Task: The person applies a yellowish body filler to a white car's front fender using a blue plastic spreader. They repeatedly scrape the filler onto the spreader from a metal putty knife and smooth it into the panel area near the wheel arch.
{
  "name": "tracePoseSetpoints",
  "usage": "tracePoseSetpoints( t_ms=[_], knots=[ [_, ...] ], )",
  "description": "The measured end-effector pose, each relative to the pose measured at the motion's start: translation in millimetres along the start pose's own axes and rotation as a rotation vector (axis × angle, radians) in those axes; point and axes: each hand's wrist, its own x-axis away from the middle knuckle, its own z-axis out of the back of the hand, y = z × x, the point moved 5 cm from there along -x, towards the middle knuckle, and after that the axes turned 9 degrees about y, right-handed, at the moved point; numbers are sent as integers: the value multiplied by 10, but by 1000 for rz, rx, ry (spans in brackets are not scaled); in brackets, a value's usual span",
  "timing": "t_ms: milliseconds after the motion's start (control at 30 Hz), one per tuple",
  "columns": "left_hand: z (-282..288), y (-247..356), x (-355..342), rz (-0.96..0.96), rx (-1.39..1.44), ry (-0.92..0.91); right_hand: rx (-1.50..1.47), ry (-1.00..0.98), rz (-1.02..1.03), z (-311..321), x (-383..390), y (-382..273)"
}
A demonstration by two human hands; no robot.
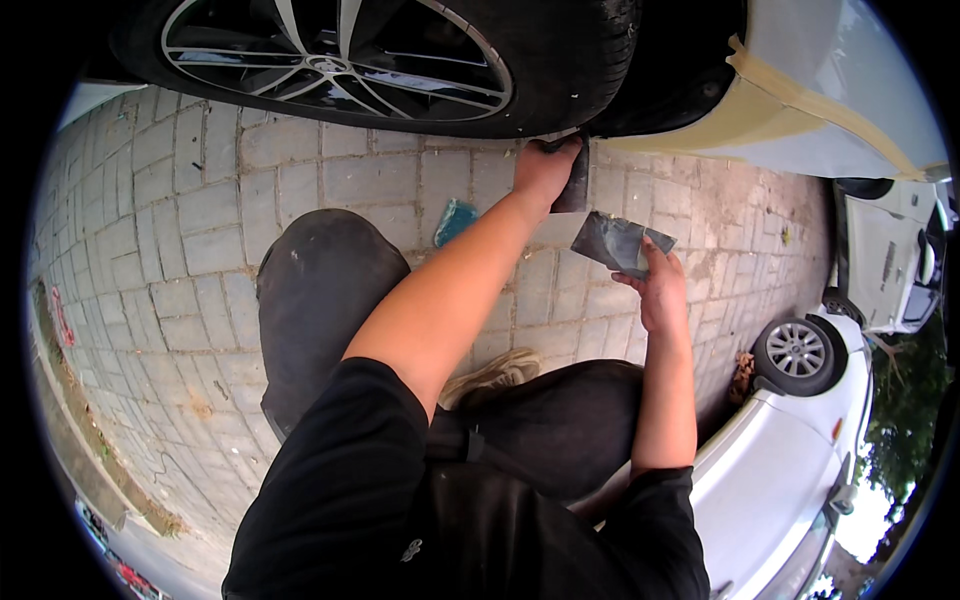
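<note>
Paving under everything, pale bricks with open joints. White car parked off to the right, well apart from the hands.

Close in: car wheel, its black tyre near the left hand, and past it a pale body panel with tan along its lower edge. Tape crosses the panel, ragged at its upper end; anything dragged over that end could lift it.

Right grip pinched narrow, thumb and fingers on 1 corner of a mottled dark grey sheet. The sheet is tilted above the paving, its far end unsupported — a loose pinch could let it pivot or drop, and a fall would likely put grit on its face.

Left grip closed on the upper part of a dark strip, right beside the tyre's lower edge. Fingertips partly hidden; contact with rubber, cannot tell. Tight quarters: knuckles could scrape on the tyre if the hand slid.

Smallest: teal piece lying on the paving between left knee and left forearm — easily trodden on or kicked if the knee shifts.
</note>
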Motion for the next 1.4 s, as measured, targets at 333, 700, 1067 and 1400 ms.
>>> tracePoseSetpoints(
  t_ms=[333,700,1067,1400],
  knots=[
    [107,-88,-369,-184,-104,-109,2,22,-10,137,-16,92],
    [78,100,-129,-86,34,-173,-2,34,-20,115,-20,94],
    [-120,146,-15,200,87,-369,8,-9,-24,28,-53,72],
    [63,7,-308,39,-11,-264,-7,-20,-9,15,-37,51]
  ],
)
